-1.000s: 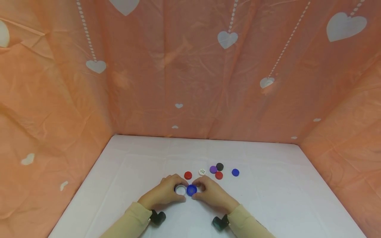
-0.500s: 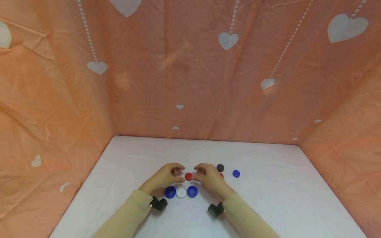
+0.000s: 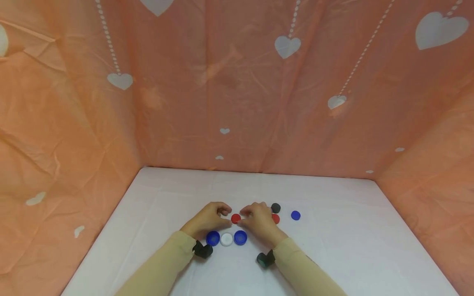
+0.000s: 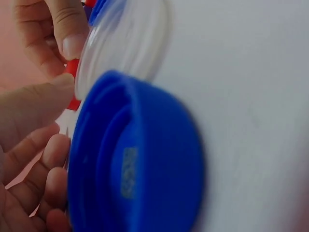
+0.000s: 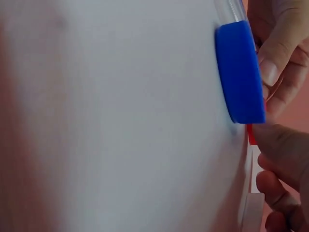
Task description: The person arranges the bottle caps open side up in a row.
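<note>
A small red bottle cap lies on the table between my two hands. My left hand is on its left, its thumb tip right at the cap and the index finger arched beyond it. From the other side my right hand faces it, thumb tip overlapping the cap's right edge. Nearer to me is a row of larger caps, hollow side up: a blue cap at the left, a clear whitish cap in the middle and another blue cap at the right.
Beyond my right hand lie a black cap, a second red cap and a small blue cap. A white cap is close beside the right fingers. Orange cloth walls border the white table.
Both hands have left the near caps and moved farther out, to either side of the small red cap. The row of blue, whitish and blue caps stays behind; over the last half second they close in slightly.
</note>
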`<state>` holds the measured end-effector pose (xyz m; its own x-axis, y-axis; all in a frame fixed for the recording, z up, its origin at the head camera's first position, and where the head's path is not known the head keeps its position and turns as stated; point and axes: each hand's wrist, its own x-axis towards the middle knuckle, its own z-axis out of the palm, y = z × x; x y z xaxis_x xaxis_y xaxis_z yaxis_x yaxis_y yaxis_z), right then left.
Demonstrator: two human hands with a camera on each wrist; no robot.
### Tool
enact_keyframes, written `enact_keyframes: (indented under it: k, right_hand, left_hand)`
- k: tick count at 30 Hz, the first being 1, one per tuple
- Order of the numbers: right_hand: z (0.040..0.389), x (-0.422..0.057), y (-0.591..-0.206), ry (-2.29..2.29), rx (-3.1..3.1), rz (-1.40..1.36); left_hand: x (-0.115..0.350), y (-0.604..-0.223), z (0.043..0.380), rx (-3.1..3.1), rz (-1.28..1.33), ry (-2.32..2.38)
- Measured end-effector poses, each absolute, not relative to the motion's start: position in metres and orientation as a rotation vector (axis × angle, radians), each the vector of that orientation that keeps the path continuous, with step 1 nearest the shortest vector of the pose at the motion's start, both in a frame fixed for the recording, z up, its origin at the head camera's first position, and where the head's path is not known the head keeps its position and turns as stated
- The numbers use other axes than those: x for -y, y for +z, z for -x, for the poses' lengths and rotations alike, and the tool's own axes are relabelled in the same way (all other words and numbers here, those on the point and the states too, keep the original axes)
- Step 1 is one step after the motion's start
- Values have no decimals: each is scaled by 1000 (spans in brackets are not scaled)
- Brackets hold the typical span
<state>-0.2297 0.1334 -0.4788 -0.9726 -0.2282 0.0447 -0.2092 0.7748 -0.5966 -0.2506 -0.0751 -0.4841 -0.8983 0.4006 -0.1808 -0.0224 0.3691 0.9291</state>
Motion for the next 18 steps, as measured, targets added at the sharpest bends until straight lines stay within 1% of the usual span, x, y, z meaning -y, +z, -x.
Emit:
enact_keyframes:
  k: [4, 13, 18]
  right_hand:
    - [230, -131, -480, -950, -2952, 366]
    - [231, -128, -483, -943, -2970, 479]
    - [232, -128, -484, -957, -2962, 488]
  left_hand:
    - [70, -485, 250, -2343, -325, 1473]
    - [63, -482, 250, -2534, -327, 1274]
    - [63, -481, 249, -2546, -345, 1258]
